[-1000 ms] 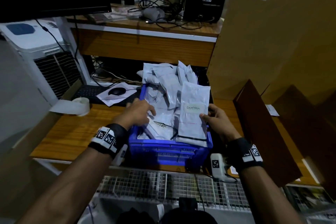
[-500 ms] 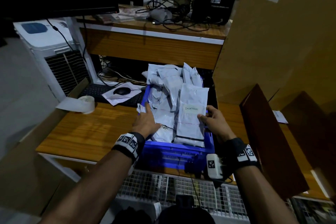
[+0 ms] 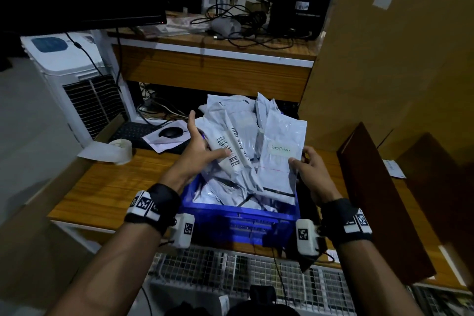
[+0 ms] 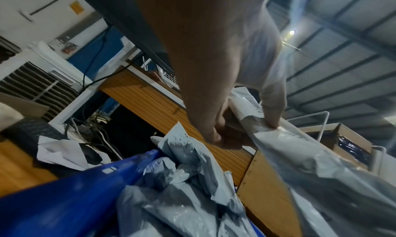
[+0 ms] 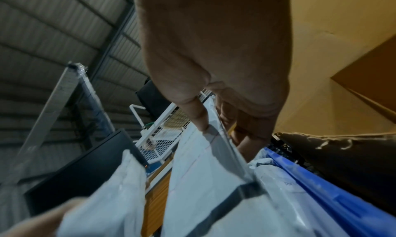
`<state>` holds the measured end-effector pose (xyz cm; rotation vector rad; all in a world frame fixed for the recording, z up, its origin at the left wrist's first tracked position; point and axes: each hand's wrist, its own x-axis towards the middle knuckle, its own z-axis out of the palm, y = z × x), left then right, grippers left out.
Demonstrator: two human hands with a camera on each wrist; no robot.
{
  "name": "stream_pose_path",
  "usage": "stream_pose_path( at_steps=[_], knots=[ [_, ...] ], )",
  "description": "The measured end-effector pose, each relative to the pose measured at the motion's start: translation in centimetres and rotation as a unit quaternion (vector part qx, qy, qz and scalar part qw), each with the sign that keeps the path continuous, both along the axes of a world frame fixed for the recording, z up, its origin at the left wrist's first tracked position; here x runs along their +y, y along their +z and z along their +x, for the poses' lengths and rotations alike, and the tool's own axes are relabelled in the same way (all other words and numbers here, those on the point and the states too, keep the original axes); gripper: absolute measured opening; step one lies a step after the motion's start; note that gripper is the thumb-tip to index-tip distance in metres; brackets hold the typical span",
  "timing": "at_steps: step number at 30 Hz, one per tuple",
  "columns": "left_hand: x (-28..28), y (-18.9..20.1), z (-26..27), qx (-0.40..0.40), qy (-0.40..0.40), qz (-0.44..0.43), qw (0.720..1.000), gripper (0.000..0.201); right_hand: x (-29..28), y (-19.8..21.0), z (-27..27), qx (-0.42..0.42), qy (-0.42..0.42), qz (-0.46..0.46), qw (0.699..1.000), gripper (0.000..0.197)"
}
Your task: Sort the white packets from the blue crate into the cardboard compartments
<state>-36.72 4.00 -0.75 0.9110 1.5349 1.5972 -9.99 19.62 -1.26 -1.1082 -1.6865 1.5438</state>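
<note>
A blue crate (image 3: 238, 223) full of white packets (image 3: 230, 110) sits on the wooden desk in front of me. My left hand (image 3: 202, 147) holds a rolled white packet with a barcode (image 3: 229, 147) lifted above the crate's left side; the thumb lies across it in the left wrist view, on the same barcode packet (image 4: 278, 139). My right hand (image 3: 307, 169) pinches the right edge of a flat white packet labelled "Exception" (image 3: 280, 151), upright over the crate's right side, seen close as the labelled packet (image 5: 205, 164). Cardboard compartments (image 3: 384, 187) stand to the right.
A tall cardboard wall (image 3: 397, 59) rises at the right behind the compartments. Left of the crate lie a tape roll (image 3: 120, 147), a mouse (image 3: 169, 132) on paper and a keyboard (image 3: 136, 131). A white cooler (image 3: 74, 79) stands far left. A wire rack (image 3: 243, 277) runs below the desk edge.
My left hand has lifted the barcode packet out of the pile and raised it. My right hand still holds the "Exception" packet, now slightly higher.
</note>
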Motion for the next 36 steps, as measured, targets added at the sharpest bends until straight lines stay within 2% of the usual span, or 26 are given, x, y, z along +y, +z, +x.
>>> stream_pose_path(
  at_steps=[3, 6, 10, 13, 16, 17, 18, 20, 21, 23, 24, 26, 29, 33, 36],
  knots=[
    [0.5, -0.3, 0.8, -0.019, -0.034, -0.002, 0.999, 0.156, -0.6, 0.4, -0.3, 0.017, 0.028, 0.008, 0.999, 0.049],
    [1.0, -0.5, 1.5, -0.046, -0.048, -0.003, 0.998, 0.153, -0.9, 0.6, -0.4, 0.026, 0.051, 0.069, 0.996, 0.067],
    [1.4, 0.0, 2.3, -0.015, -0.103, -0.019, 0.994, 0.142, -1.3, 0.9, -1.0, 0.021, 0.065, 0.165, 0.984, 0.084],
    [1.7, 0.8, 2.8, -0.001, -0.13, -0.034, 0.991, 0.134, -1.1, 0.8, -1.3, 0.01, 0.101, 0.189, 0.977, 0.066],
    [2.2, 1.1, 3.2, -0.003, -0.135, -0.037, 0.99, 0.126, -1.2, 0.5, -1.7, 0.011, 0.118, 0.136, 0.984, 0.027],
    [2.5, 1.0, 3.4, -0.004, -0.137, -0.036, 0.99, 0.124, -1.2, 0.6, -1.9, 0.016, 0.114, 0.104, 0.988, 0.028],
    [2.6, 1.0, 3.5, -0.004, -0.141, -0.035, 0.989, 0.122, -1.2, 0.6, -2.1, 0.015, 0.115, 0.083, 0.99, 0.042],
    [2.7, 1.1, 4.2, -0.003, -0.15, -0.036, 0.988, 0.119, -1.4, 0.7, -2.5, 0.002, 0.108, 0.101, 0.989, 0.053],
    [2.8, 1.1, 4.6, -0.001, -0.153, -0.037, 0.988, 0.119, -1.3, 0.5, -2.7, -0.012, 0.101, 0.126, 0.987, 0.047],
    [3.0, 1.0, 5.4, 0.027, -0.157, -0.047, 0.986, 0.124, -1.3, 0.2, -2.9, -0.01, 0.096, 0.16, 0.982, 0.023],
    [3.1, 0.9, 5.8, 0.047, -0.159, -0.053, 0.985, 0.127, -1.1, -0.1, -2.9, -0.005, 0.096, 0.169, 0.981, 0.018],
    [3.3, 0.4, 5.8, 0.061, -0.163, -0.062, 0.983, 0.128, -0.6, -0.5, -2.8, 0.006, 0.092, 0.16, 0.983, 0.019],
    [3.1, 0.0, 4.9, 0.042, -0.145, -0.063, 0.987, 0.117, -0.1, -0.1, -2.2, 0.052, 0.091, 0.106, 0.989, 0.016],
    [3.1, 0.2, 4.7, 0.039, -0.097, -0.051, 0.993, 0.106, -0.2, 0.3, -2.3, 0.047, 0.058, 0.111, 0.991, 0.022],
    [2.7, 0.0, 6.0, 0.085, -0.131, -0.064, 0.986, 0.121, 0.1, 0.4, -2.9, 0.029, 0.029, 0.136, 0.99, 0.025]
  ],
)
